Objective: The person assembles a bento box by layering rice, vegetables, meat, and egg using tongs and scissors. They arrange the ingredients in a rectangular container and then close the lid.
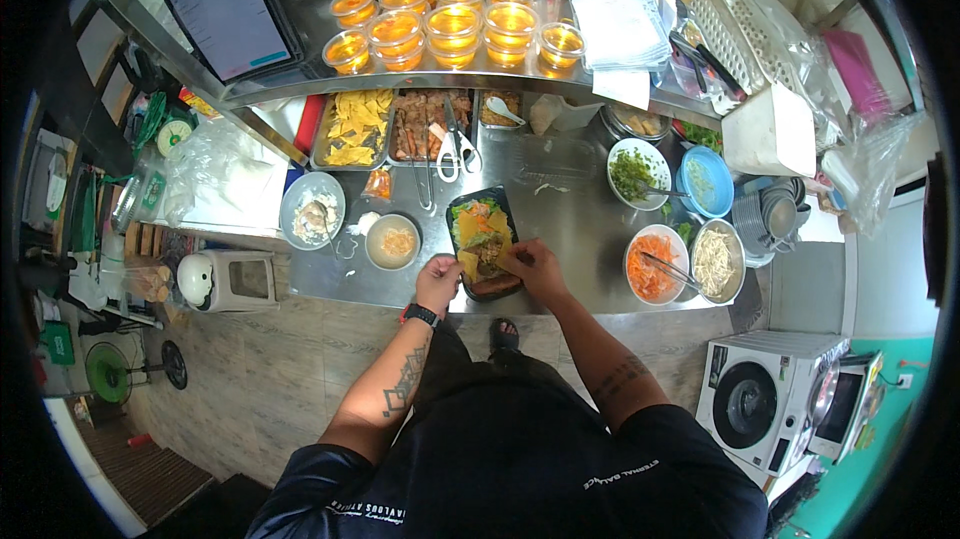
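Black tray [509, 209], holding mixed food [483, 237]; left hand [438, 283] at left edge, right hand [535, 270] over food, fingers bent, grips indeterminable.

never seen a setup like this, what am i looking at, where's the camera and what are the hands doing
There is no machine here, only a person with two bare hands. The single picture comes from a wide fisheye camera on the person's head, looking down, so straight edges bend near the rim.

On the steel counter, a black tray of food lies in front of the person. The left hand is at its left edge; the right hand is over its right side. Whether the fingers pinch anything is hard to tell.

To the right are bowls with orange shreds, pale shreds and chopped greens. Beyond are yellow pieces in a metal pan.
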The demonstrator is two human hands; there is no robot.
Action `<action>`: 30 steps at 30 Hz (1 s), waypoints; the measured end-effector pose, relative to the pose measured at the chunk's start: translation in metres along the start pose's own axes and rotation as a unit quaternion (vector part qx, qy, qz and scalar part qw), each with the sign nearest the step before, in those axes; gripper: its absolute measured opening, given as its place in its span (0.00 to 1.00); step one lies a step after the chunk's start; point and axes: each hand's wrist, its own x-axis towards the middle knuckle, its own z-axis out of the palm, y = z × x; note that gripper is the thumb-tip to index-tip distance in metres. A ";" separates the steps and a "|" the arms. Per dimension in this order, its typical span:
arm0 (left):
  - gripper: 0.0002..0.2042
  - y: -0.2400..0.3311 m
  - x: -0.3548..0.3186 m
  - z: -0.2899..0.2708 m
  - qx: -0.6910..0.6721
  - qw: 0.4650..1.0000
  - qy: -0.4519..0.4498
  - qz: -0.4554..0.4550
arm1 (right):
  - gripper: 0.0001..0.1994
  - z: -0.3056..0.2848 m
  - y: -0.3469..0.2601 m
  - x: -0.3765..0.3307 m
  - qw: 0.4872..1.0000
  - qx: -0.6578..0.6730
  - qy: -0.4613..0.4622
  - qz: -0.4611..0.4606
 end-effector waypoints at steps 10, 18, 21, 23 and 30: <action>0.17 0.004 -0.016 -0.040 0.133 0.985 -0.108 -0.028 | 0.28 0.085 -0.131 0.091 0.945 -0.303 -0.038 -0.120; 0.25 0.016 -0.026 -0.055 0.112 0.974 -0.176 -0.089 | 0.39 0.154 -0.140 0.176 0.932 -0.347 -0.098 0.025; 0.31 -0.003 -0.007 -0.054 0.082 0.977 -0.181 -0.079 | 0.38 0.097 -0.168 0.131 0.979 -0.198 -0.051 0.028; 0.33 0.003 0.001 -0.040 0.037 0.979 -0.161 -0.118 | 0.33 0.035 -0.151 0.093 0.963 -0.267 -0.021 -0.005; 0.33 0.013 -0.006 -0.013 0.026 0.990 -0.117 -0.079 | 0.24 -0.248 -0.048 0.098 0.876 -0.396 0.271 -0.044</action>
